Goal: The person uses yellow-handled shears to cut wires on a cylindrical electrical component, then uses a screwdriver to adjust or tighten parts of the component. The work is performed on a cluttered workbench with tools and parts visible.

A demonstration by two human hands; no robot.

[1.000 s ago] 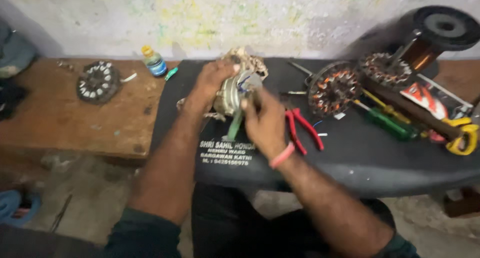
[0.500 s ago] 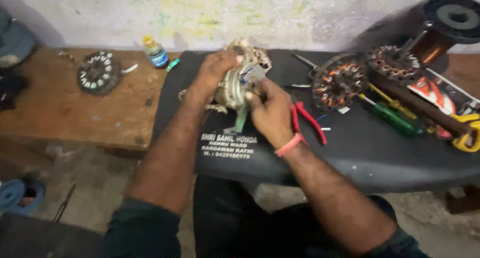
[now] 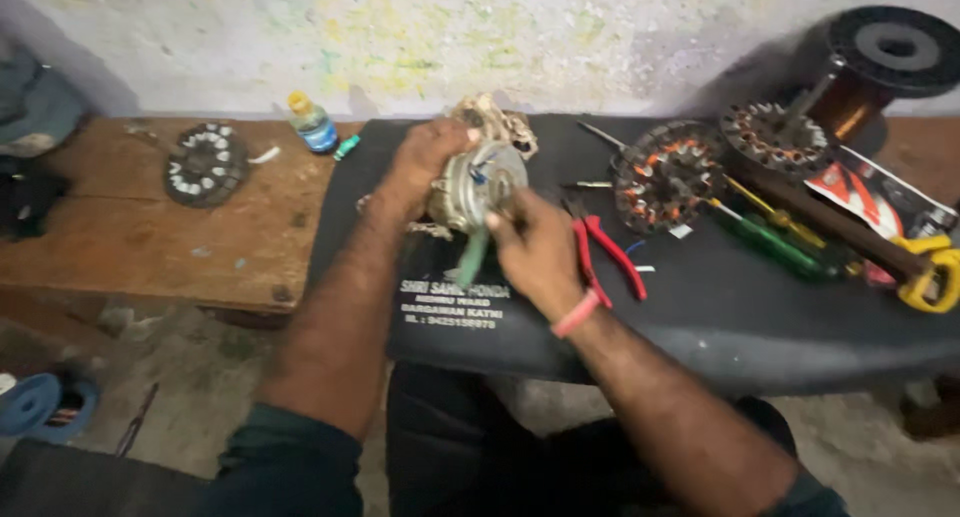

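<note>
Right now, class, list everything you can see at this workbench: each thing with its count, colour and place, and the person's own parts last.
small motor housing: one, silver-grey, held over the black mat
black mat: one, across the bench
wooden bench: one, brown, left side
stators with windings: two, dark with copper and orange, right on the mat
round stator: one, black and white, on the wooden bench
small bottle: one, blue with yellow cap, near the wall
pliers: one, red handles, beside the right hand
screwdriver: one, green handle, right on the mat
copper wire spool: one, black, far right
left hand: grips the housing
right hand: at the housing's front, holds a green tool; pink wristband
</note>
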